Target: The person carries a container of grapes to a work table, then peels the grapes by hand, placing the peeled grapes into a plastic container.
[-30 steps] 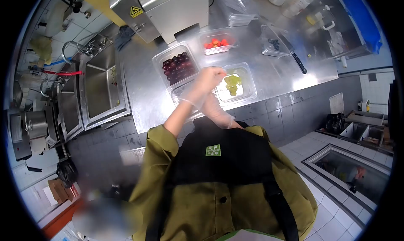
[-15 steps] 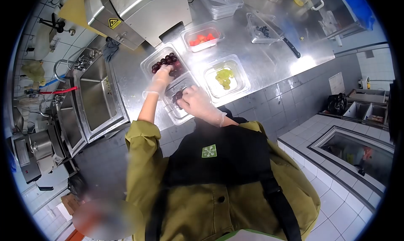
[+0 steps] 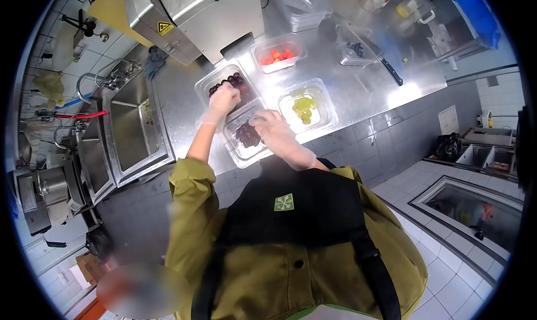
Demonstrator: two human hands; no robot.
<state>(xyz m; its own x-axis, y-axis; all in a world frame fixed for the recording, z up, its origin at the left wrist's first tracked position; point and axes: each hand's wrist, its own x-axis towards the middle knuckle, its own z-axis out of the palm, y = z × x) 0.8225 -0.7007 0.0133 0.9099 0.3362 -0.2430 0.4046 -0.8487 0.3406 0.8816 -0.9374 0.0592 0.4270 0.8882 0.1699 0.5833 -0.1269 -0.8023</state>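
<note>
My left hand (image 3: 225, 99), in a clear glove, is over the far plastic container (image 3: 204, 85) with dark, round, cherry-like fruits (image 3: 235, 81) in it. Its fingers are closed, and what they hold, if anything, is hidden. My right hand (image 3: 275, 133), also gloved, hovers at the right rim of the nearer clear container (image 3: 241, 162). Its fingers are loosely apart, with no fruit visible in them. A heap of dark purple fruit pieces (image 3: 247, 135) lies in that container, beside the right fingertips.
Green grapes (image 3: 304, 108) sit in a container on the right, cut red fruit (image 3: 277, 56) in one farther back. A knife (image 3: 391, 71) lies beside a box of blueberries (image 3: 357, 49). Left are a sink (image 3: 131, 133) and a steel machine (image 3: 218, 26).
My right hand has drawn back to the right from the dark fruit pieces, and its fingers have loosened. My left hand stays by the far container, fingers more tightly closed. The view has shifted slightly.
</note>
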